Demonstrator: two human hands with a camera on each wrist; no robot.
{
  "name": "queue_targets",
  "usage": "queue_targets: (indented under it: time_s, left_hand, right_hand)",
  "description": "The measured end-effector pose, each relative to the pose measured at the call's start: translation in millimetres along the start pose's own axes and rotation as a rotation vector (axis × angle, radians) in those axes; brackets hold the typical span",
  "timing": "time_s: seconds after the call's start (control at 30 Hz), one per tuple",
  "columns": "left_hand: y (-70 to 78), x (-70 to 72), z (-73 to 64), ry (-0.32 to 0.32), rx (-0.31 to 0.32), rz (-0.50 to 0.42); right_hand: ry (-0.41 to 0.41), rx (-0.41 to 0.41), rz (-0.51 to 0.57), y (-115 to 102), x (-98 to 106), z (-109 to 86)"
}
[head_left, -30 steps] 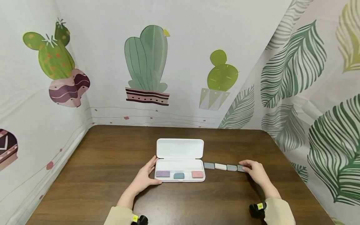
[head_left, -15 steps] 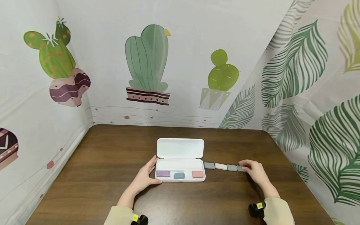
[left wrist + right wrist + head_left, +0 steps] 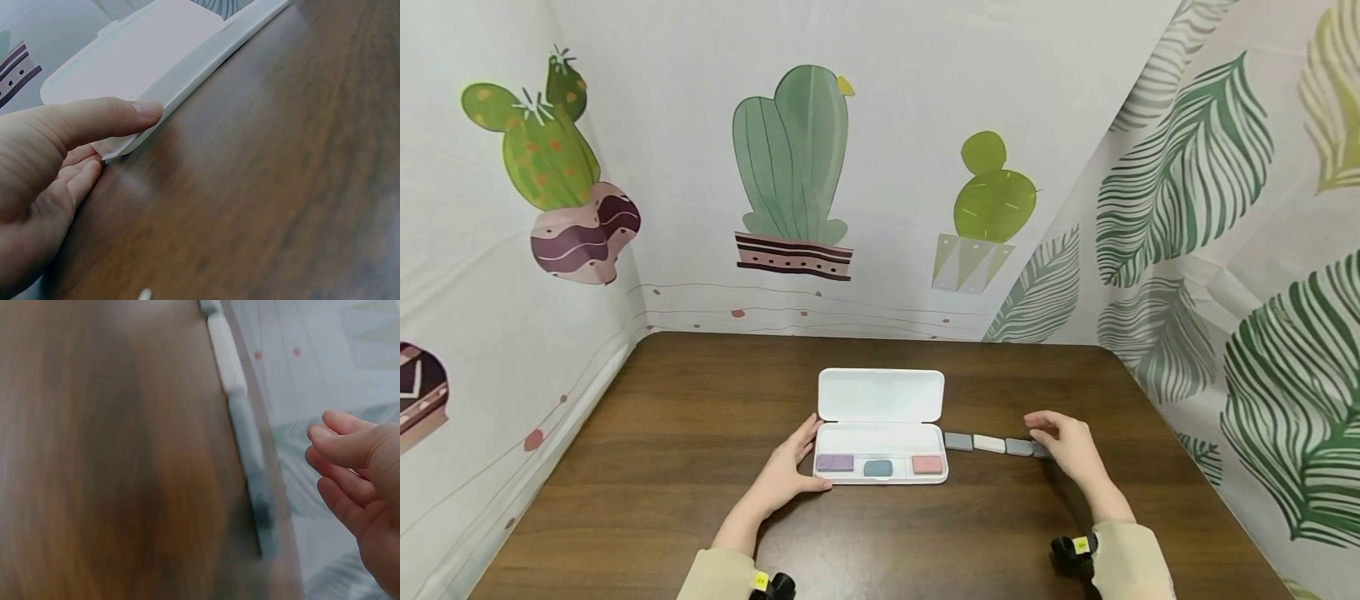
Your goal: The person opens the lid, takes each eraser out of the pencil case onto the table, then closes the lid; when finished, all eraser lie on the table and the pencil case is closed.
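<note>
A white case point(image 3: 880, 436) lies on the table with its lid point(image 3: 880, 396) tipped back. Purple point(image 3: 835, 463), blue point(image 3: 877, 468) and pink point(image 3: 927, 465) blocks sit along its front compartment. My left hand point(image 3: 786, 475) holds the case's left end, its thumb on the front edge and its fingers around the side. From the case's right end runs a row of small flat blocks: a grey block point(image 3: 958, 442), a white block point(image 3: 988, 444), then greyish ones point(image 3: 1018, 447). Above the row's far end, my right hand point(image 3: 1071, 446) hovers with loosely bent fingers, holding nothing.
The brown wooden table point(image 3: 700, 400) reaches back to a white cloth wall point(image 3: 895, 167) printed with cacti. More patterned cloth stands along the left and right sides. A black camera point(image 3: 1071, 554) is strapped to my right wrist.
My right hand has let go of the end block and risen slightly up and to the left. My left hand and the case have stayed put.
</note>
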State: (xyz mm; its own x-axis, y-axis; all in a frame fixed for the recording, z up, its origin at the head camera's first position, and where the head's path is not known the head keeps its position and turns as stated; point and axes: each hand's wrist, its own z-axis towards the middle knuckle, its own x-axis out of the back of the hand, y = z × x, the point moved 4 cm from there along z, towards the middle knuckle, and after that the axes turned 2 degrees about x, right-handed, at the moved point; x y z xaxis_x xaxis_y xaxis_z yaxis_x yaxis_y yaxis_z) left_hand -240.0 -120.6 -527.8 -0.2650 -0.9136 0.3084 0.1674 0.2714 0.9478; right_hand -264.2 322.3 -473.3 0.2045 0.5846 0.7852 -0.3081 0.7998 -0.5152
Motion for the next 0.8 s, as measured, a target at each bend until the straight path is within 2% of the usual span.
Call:
queue_targets:
  time_s: [0.3, 0.57, 0.8]
  left_hand:
    - [-0.5, -0.4, 0.4, 0.002, 0.000, 0.005]
    - [0.7, -1.0, 0.2, -0.001, 0.003, -0.002]
    - [-0.2, -0.5, 0.3, 0.001, 0.004, -0.006]
  right_hand:
    - [-0.001, 0.054, 0.084, -48, -26, 13.1]
    - [-0.073, 0.164, 0.165, -99, -60, 14.3]
    - [-0.124, 0.213, 0.171, -132, -83, 15.6]
